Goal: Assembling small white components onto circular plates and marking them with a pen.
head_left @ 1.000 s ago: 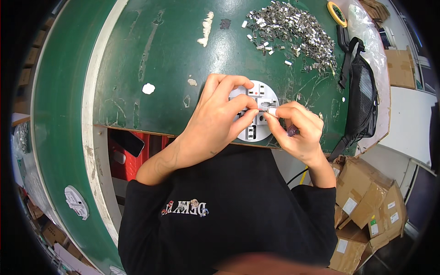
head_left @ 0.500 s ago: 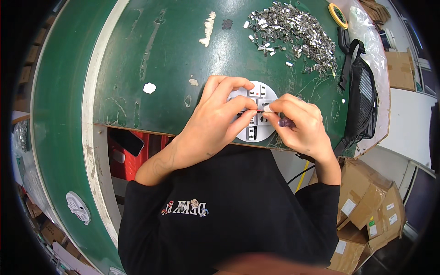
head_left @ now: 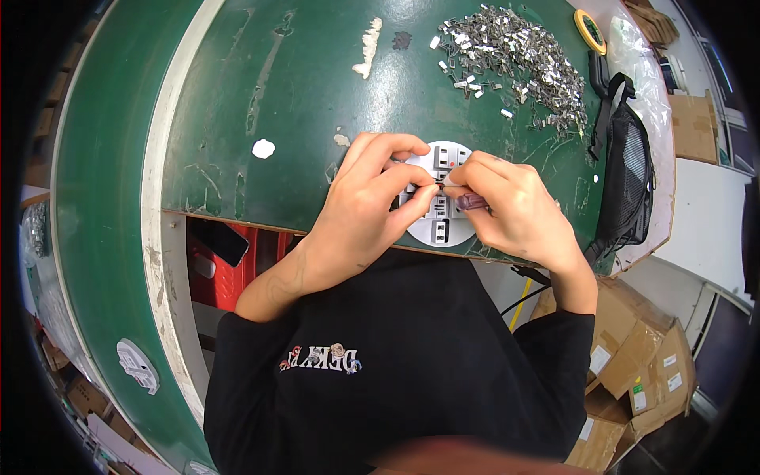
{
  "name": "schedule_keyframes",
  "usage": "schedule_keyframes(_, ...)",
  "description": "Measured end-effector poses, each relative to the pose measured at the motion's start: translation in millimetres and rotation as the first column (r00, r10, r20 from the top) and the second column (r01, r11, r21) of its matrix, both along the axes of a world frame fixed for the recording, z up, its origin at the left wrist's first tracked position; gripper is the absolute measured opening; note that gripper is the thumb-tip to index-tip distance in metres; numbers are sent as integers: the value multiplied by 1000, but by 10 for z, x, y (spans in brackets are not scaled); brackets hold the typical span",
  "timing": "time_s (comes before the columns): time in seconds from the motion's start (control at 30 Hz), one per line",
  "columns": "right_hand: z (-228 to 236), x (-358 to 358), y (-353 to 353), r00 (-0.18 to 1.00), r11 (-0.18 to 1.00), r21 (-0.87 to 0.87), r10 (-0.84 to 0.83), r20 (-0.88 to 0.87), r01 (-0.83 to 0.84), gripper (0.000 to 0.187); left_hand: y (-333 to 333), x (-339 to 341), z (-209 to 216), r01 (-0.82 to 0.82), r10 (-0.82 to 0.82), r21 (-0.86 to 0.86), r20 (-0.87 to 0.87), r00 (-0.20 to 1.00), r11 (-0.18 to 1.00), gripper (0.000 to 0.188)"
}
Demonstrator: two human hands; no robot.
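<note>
A round white plastic disc (head_left: 463, 229) with raised square sockets and slots lies near the table's front edge, partly covered by my fingers. My left hand (head_left: 372, 190) rests over its left side, thumb and index finger pinched at the middle on something small and dark that I cannot make out. From the right, my right hand (head_left: 518, 202) is closed around what looks like a screwdriver (head_left: 471, 202) with a translucent purplish handle. Its thin tip points toward my left fingertips, and the fingers hide most of its shaft.
A heap of small metal clips (head_left: 518, 67) spreads over the far right of the green table (head_left: 317, 103). Beyond it sit a yellow tape roll (head_left: 590, 32) and a black mesh bag (head_left: 625, 174). Another white disc part (head_left: 138, 366) lies on the green surface at left.
My right hand has turned, bringing the purplish handle left and nearer to the disc's middle. Its fingertips have moved slightly left; my left hand keeps its pinch.
</note>
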State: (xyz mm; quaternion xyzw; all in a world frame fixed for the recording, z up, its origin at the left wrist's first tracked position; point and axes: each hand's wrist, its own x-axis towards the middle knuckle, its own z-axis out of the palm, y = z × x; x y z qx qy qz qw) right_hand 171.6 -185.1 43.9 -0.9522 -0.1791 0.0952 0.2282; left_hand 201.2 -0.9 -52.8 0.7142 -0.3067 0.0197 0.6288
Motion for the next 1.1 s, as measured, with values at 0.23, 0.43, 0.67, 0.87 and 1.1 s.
schedule_keyframes(0.23, 57, 63, 106, 993, 1000, 5, 14, -116, -14, 20, 45, -65, -14, -3, 3, 10, -43, 999, 1000, 13)
schedule_keyframes(0.43, 37, -111, 99, 995, 996, 44, -70, -67, 73, 21, 79, -145, -17, -7, 6, -10, -51, 999, 1000, 13)
schedule_keyframes(0.67, -32, -109, 105, 1000, 1000, 1, 14, -2, -14, 17, 67, -146, -19, 1, -1, 12, -44, 999, 1000, 14)
schedule_keyframes(0.87, 89, -115, 63, 994, 938, 336, -103, 27, 88, 19, 124, -200, 7, 40, -39, 46, -26, 999, 998, 38)
schedule_keyframes(1.1, -2, -126, 222, 970, 47, 971, -80, -230, 234, 36, 55, -240, 73, 120, -137, 161, 95, 986, 980, 82)
